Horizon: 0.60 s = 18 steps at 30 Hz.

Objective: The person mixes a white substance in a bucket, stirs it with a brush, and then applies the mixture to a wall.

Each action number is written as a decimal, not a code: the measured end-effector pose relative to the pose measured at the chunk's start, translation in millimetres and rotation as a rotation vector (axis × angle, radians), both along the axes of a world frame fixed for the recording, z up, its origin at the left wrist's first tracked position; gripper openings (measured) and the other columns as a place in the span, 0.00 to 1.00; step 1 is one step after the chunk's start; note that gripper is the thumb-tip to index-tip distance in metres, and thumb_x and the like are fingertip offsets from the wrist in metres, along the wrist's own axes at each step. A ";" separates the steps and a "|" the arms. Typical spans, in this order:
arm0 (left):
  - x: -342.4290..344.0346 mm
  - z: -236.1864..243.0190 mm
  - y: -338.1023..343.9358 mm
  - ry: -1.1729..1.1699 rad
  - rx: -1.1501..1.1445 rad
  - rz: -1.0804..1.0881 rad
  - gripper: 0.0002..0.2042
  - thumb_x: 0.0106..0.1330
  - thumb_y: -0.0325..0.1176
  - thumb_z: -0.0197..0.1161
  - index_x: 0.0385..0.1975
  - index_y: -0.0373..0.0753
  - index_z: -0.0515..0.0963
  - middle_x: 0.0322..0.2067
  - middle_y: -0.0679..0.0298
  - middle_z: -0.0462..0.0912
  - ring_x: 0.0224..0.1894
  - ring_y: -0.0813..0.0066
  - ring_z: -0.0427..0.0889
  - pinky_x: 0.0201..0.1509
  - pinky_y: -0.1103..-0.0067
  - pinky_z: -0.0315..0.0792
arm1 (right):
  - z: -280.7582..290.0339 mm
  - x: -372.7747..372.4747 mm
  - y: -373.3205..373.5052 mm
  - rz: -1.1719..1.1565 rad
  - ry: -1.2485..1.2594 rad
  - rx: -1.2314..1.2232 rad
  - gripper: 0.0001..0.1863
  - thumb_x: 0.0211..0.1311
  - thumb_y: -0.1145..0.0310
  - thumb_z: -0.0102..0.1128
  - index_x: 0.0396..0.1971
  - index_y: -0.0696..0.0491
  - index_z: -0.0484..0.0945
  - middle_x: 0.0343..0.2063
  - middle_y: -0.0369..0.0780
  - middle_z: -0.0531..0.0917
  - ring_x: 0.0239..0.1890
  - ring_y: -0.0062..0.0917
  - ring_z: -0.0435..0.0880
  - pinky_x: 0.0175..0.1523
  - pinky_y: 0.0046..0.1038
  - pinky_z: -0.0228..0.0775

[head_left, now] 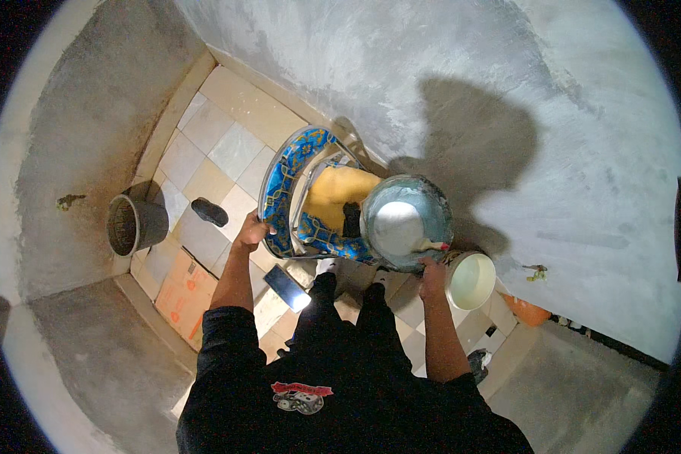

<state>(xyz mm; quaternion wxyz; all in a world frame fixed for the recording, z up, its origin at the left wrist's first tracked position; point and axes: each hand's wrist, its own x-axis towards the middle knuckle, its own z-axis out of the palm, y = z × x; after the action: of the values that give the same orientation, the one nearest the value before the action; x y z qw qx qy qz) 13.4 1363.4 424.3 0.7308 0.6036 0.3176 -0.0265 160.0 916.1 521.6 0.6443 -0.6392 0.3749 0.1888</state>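
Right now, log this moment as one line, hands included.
left hand: gripping blue patterned padded chair | right hand: at round blue-grey bucket's rim, grip unclear | nearby: round cream bucket

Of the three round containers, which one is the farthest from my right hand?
The dark grey container, alone at far left; the blue-grey container and the cream container are both close to your right hand.

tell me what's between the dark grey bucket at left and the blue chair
In the head view, a dark oblong object lies on the tiled floor between the bucket and the blue chair, whose edge the left hand grips.
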 end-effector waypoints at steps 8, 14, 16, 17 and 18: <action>26.1 10.1 18.3 -0.057 0.056 -0.168 0.26 0.43 0.13 0.58 0.48 0.33 0.78 0.37 0.63 0.84 0.39 0.70 0.79 0.47 0.72 0.74 | -34.5 -40.7 5.3 -0.050 -0.153 0.130 0.27 0.55 0.77 0.60 0.58 0.54 0.69 0.48 0.42 0.78 0.47 0.37 0.80 0.48 0.40 0.77; 69.5 11.3 23.4 -0.043 0.165 -0.388 0.27 0.44 0.16 0.59 0.50 0.34 0.80 0.42 0.62 0.85 0.45 0.68 0.80 0.54 0.71 0.74 | -0.8 -55.4 17.8 -0.018 -0.206 0.061 0.25 0.56 0.79 0.58 0.56 0.55 0.68 0.44 0.41 0.78 0.45 0.36 0.82 0.49 0.43 0.79; 73.0 13.3 28.5 -0.071 0.200 -0.417 0.27 0.43 0.17 0.59 0.50 0.34 0.80 0.41 0.62 0.85 0.44 0.69 0.80 0.53 0.71 0.74 | 4.3 -65.1 27.9 -0.042 -0.157 0.077 0.26 0.55 0.81 0.58 0.56 0.56 0.67 0.43 0.41 0.78 0.46 0.35 0.82 0.49 0.43 0.79; 74.1 13.3 30.3 -0.086 0.221 -0.429 0.27 0.43 0.17 0.59 0.50 0.34 0.80 0.41 0.62 0.85 0.44 0.69 0.80 0.53 0.70 0.74 | 5.1 -69.7 33.2 -0.052 -0.167 0.112 0.25 0.55 0.81 0.59 0.55 0.56 0.68 0.43 0.41 0.78 0.45 0.34 0.82 0.48 0.42 0.79; 73.1 13.5 31.9 -0.116 0.173 -0.422 0.27 0.43 0.18 0.58 0.50 0.34 0.80 0.41 0.63 0.85 0.44 0.69 0.80 0.52 0.71 0.74 | 5.8 -74.7 39.0 -0.060 -0.177 0.149 0.24 0.55 0.81 0.59 0.54 0.55 0.68 0.42 0.40 0.78 0.45 0.33 0.82 0.46 0.41 0.79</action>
<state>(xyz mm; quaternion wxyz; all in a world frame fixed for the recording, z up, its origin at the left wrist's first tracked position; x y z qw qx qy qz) 86.6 1395.4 437.8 0.6717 0.7174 0.1430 -0.1167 85.3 955.1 527.5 0.7259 -0.5924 0.3203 0.1396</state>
